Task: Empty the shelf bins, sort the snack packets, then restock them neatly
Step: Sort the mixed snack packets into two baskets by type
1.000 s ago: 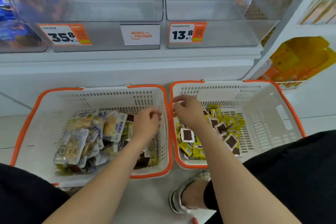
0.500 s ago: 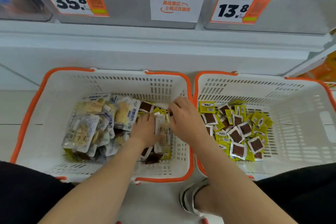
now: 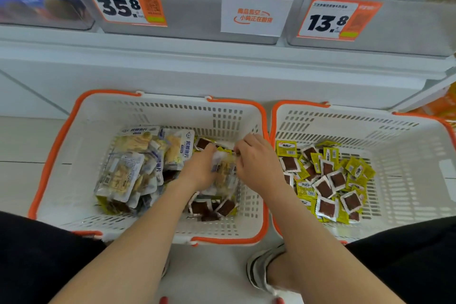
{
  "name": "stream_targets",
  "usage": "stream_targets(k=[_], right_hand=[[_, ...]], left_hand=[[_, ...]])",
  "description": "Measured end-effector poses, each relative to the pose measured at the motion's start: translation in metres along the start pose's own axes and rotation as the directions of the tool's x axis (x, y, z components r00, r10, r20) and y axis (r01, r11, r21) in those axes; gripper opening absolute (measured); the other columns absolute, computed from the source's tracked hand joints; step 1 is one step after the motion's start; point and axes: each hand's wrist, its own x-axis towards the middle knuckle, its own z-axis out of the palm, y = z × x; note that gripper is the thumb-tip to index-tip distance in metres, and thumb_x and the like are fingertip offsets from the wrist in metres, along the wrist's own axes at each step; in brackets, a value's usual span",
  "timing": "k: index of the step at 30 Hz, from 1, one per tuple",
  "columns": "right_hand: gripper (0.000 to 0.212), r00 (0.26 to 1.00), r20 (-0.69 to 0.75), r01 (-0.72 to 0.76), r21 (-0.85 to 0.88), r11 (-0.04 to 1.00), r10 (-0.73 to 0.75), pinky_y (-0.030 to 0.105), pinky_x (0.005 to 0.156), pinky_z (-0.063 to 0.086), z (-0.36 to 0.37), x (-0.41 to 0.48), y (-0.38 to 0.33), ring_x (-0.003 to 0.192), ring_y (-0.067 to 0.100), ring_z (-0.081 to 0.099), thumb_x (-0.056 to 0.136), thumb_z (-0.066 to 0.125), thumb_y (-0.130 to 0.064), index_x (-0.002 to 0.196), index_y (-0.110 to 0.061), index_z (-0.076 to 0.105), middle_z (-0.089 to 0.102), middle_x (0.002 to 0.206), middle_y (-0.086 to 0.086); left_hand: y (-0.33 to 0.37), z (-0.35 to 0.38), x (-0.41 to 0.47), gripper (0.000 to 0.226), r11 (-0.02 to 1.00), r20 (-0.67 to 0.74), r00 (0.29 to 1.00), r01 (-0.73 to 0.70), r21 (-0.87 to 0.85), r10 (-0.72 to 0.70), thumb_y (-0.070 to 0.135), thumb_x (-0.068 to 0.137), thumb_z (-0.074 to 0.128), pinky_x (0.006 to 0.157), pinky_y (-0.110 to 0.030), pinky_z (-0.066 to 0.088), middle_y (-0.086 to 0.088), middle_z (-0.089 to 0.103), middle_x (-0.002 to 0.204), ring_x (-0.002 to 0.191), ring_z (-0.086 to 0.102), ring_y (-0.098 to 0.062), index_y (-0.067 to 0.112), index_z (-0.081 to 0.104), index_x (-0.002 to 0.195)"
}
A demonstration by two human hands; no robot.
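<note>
Shelf bins (image 3: pixel 197 10) above two baskets (image 3: pixel 172 111) — left hand (image 3: pixel 199 170), right hand (image 3: pixel 259 163) among packets (image 3: pixel 123 175), grip unclear.

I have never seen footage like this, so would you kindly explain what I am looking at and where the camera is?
There is no machine here. A person wears one camera on the head, and it looks down at their own bare hands. Two white slotted plastic baskets with orange rims stand below a shelf. The left basket holds large pale snack packets mixed with small yellow-and-brown packets. The right basket holds a heap of the small kind alone. The left hand and right hand both reach into the left basket's pile. Their fingers are half hidden among the packets, so I cannot tell what they grip. Above are clear shelf bins with price tags.
</note>
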Motion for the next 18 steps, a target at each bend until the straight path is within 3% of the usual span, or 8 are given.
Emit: stream_targets(k=[3, 6, 10, 13, 14, 15, 16, 18], right_hand=[[0.011, 1.0, 0.02, 0.002, -0.033, 0.999, -0.001, 0.04, 0.08, 0.05, 0.001, 0.0, -0.002, 0.083, 0.025, 0.056, 0.081, 0.063, -0.008, 0.088, -0.012, 0.07, 0.064, 0.086, 0.003], [0.009, 0.999, 0.021, -0.047, -0.071, 0.996, 0.048, 0.042, 0.079, 0.049, 0.003, 0.002, -0.01, 0.082, 0.028, 0.056, 0.082, 0.061, -0.011, 0.085, -0.013, 0.069, 0.063, 0.083, 0.004], [0.014, 0.992, 0.071, -0.098, -0.072, 0.993, 0.103, 0.044, 0.086, 0.049, 0.006, 0.002, -0.022, 0.089, 0.029, 0.059, 0.085, 0.058, -0.012, 0.092, -0.013, 0.071, 0.066, 0.089, 0.005], [0.022, 0.975, 0.201, -0.066, -0.134, 0.989, 0.092, 0.044, 0.09, 0.049, 0.007, 0.003, -0.026, 0.099, 0.031, 0.06, 0.089, 0.054, -0.007, 0.104, -0.013, 0.069, 0.067, 0.101, 0.007], [0.024, 0.966, 0.238, -0.067, -0.142, 0.988, 0.099, 0.043, 0.086, 0.049, 0.008, 0.005, -0.027, 0.099, 0.032, 0.061, 0.088, 0.054, -0.003, 0.105, -0.012, 0.069, 0.066, 0.102, 0.008], [0.026, 0.954, 0.277, -0.083, -0.131, 0.988, 0.117, 0.041, 0.08, 0.049, 0.011, 0.007, -0.029, 0.096, 0.032, 0.061, 0.087, 0.054, 0.001, 0.106, -0.011, 0.068, 0.065, 0.103, 0.009], [0.029, 0.935, 0.326, -0.109, -0.108, 0.988, 0.139, 0.039, 0.074, 0.05, 0.015, 0.009, -0.03, 0.093, 0.033, 0.062, 0.087, 0.054, 0.004, 0.109, -0.009, 0.067, 0.065, 0.104, 0.011], [0.033, 0.885, 0.436, -0.157, -0.054, 0.986, 0.165, 0.041, 0.074, 0.054, 0.026, 0.013, -0.033, 0.095, 0.032, 0.063, 0.088, 0.056, 0.004, 0.117, -0.008, 0.064, 0.064, 0.11, 0.013]], left_hand=[[-0.002, -0.026, -0.014, 0.057, 0.939, -0.176, 0.983, -0.018, -0.345, -0.046, 0.017, 0.094, 0.075, 0.083, -0.04, 0.055, -0.001, 0.064, 0.121, 0.104, 0.065, -0.022, 0.026, 0.04, 0.137], [-0.017, -0.052, -0.028, 0.062, 0.894, -0.411, 0.899, -0.05, -0.444, -0.154, 0.004, 0.098, 0.067, 0.093, -0.034, 0.045, 0.0, 0.057, 0.132, 0.121, 0.056, -0.018, 0.023, 0.035, 0.148], [-0.057, -0.076, -0.037, 0.077, 0.925, -0.543, 0.782, 0.109, -0.365, -0.307, 0.001, 0.097, 0.063, 0.104, -0.04, 0.043, -0.016, 0.047, 0.151, 0.135, 0.049, -0.032, 0.016, 0.022, 0.16], [-0.072, -0.068, -0.04, 0.089, 0.903, -0.647, 0.691, 0.429, 0.006, -0.324, 0.002, 0.09, 0.068, 0.115, -0.06, 0.033, -0.03, 0.029, 0.157, 0.141, 0.033, -0.051, 0.008, 0.015, 0.161], [-0.069, -0.063, -0.041, 0.085, 0.893, -0.673, 0.698, 0.433, 0.125, -0.244, -0.002, 0.086, 0.068, 0.113, -0.06, 0.034, -0.029, 0.032, 0.154, 0.139, 0.034, -0.051, 0.008, 0.024, 0.157], [-0.063, -0.058, -0.042, 0.077, 0.901, -0.639, 0.758, 0.359, 0.242, -0.131, -0.004, 0.082, 0.069, 0.109, -0.057, 0.038, -0.024, 0.039, 0.148, 0.136, 0.04, -0.047, 0.01, 0.037, 0.151], [-0.057, -0.05, -0.041, 0.066, 0.914, -0.527, 0.85, 0.217, 0.341, -0.005, -0.001, 0.082, 0.072, 0.106, -0.052, 0.041, -0.018, 0.046, 0.141, 0.131, 0.045, -0.042, 0.015, 0.05, 0.142], [-0.048, -0.032, -0.039, 0.043, 0.916, -0.147, 0.981, -0.059, 0.396, 0.126, 0.027, 0.089, 0.076, 0.112, -0.051, 0.037, -0.009, 0.048, 0.142, 0.136, 0.043, -0.035, 0.025, 0.064, 0.131]])
